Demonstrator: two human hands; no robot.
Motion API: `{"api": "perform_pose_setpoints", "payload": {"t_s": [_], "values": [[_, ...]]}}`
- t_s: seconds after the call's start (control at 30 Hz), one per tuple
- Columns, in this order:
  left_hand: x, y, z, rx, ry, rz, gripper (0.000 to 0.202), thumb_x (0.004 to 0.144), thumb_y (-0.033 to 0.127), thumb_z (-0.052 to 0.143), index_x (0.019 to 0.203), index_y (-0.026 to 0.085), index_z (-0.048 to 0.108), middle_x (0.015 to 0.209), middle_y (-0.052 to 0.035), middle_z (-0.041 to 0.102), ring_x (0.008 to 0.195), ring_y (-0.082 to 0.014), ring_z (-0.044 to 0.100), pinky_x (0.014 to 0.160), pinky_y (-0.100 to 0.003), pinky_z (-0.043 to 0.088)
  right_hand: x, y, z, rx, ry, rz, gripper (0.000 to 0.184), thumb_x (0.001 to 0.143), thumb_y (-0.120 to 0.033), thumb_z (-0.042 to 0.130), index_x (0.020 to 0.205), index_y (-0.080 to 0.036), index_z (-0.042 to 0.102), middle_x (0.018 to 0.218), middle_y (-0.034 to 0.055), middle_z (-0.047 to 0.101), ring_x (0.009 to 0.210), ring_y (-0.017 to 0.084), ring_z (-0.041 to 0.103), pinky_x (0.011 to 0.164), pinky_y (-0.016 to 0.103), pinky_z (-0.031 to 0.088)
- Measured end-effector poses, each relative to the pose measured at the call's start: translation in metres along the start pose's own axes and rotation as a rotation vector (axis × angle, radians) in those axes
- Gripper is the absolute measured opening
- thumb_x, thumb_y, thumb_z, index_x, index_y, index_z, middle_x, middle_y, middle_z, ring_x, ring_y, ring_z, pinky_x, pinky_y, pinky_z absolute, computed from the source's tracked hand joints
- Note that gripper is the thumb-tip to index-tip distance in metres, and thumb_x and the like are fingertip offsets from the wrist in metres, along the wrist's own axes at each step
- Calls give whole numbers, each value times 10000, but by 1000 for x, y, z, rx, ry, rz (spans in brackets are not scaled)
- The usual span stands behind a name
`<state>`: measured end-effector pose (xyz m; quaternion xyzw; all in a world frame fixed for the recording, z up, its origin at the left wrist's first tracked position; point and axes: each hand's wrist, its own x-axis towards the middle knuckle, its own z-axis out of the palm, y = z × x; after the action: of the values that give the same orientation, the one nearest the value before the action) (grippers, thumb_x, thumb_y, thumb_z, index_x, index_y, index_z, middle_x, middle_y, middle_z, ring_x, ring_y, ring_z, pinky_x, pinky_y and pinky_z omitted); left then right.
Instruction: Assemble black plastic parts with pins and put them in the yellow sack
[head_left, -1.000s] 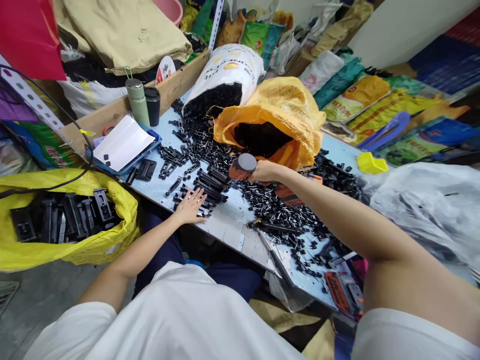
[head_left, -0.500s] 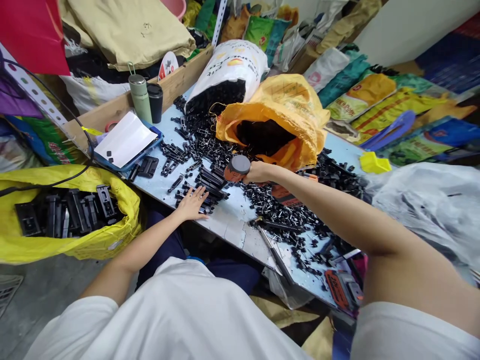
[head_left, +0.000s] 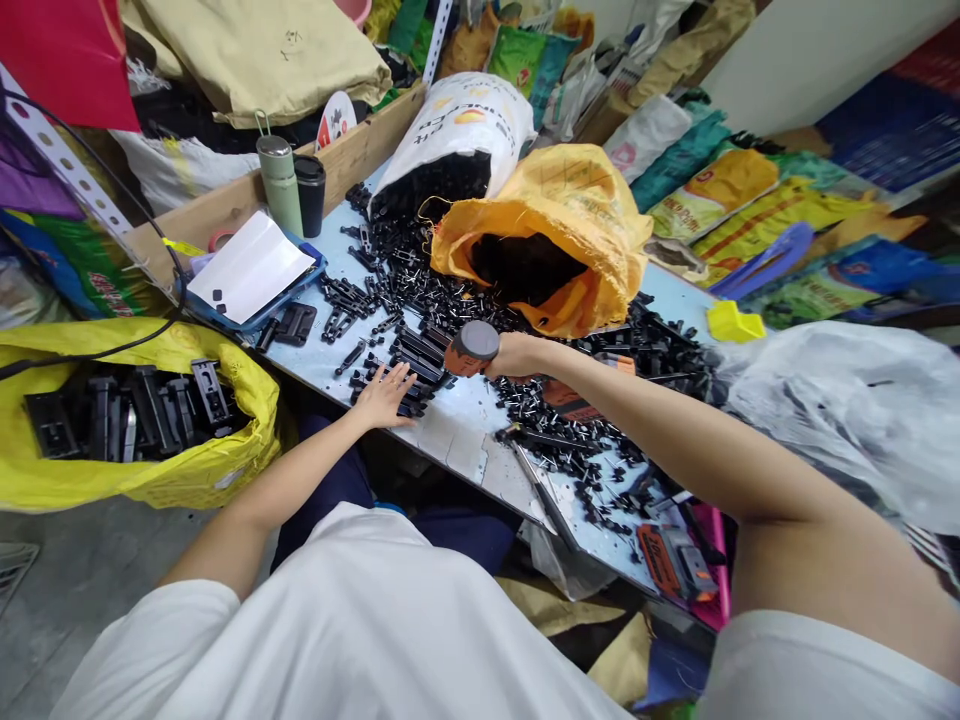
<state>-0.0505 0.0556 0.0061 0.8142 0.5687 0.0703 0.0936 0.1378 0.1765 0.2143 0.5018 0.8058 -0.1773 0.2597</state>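
My right hand (head_left: 516, 356) grips the handle of a mallet (head_left: 471, 348) with a round grey face, held just above a row of black plastic parts (head_left: 414, 358) on the light blue table (head_left: 457, 430). My left hand (head_left: 384, 394) lies flat with fingers spread on the near end of that row, pressing the parts down. Loose small black parts (head_left: 555, 420) are scattered over the table to the right of the mallet.
An orange sack (head_left: 555, 240) and a white sack (head_left: 457, 130) of black parts lie open at the table's back. A yellow bag (head_left: 150, 430) of larger black parts sits at left. A green flask (head_left: 279, 185), a black cup (head_left: 310, 192) and a clipboard (head_left: 251, 270) stand at back left.
The mallet in my right hand has come down and to the left, closer to the row of parts. My left hand stays flat on the parts.
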Motion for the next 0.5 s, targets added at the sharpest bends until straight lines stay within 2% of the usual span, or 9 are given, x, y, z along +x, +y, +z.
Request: {"api": "perform_pose_setpoints", "payload": {"t_s": [0.1,0.27,0.5], "values": [[0,1,-1,11,3,-4,999,703,729,483,1447,111,231,1517,-168,146,1404,-311,104,1128,-496,18,-7,-7,2,-136,-1,-28,192,603,-324,672,717,-170,653,619,50,594,657,201,598,524,249,406],[-2,1,-2,18,37,9,991,701,731,482,1423,83,280,1504,-195,176,1399,-311,129,1128,-491,41,-13,-24,7,-30,-95,-108,144,612,-285,653,715,-184,646,596,27,594,590,179,590,501,249,415],[-4,1,-2,8,61,18,967,702,713,498,1407,78,307,1498,-196,200,1395,-316,139,1132,-483,39,-5,-46,9,-97,-123,-92,186,597,-266,648,747,-158,668,589,40,608,554,174,586,468,245,408]]}}
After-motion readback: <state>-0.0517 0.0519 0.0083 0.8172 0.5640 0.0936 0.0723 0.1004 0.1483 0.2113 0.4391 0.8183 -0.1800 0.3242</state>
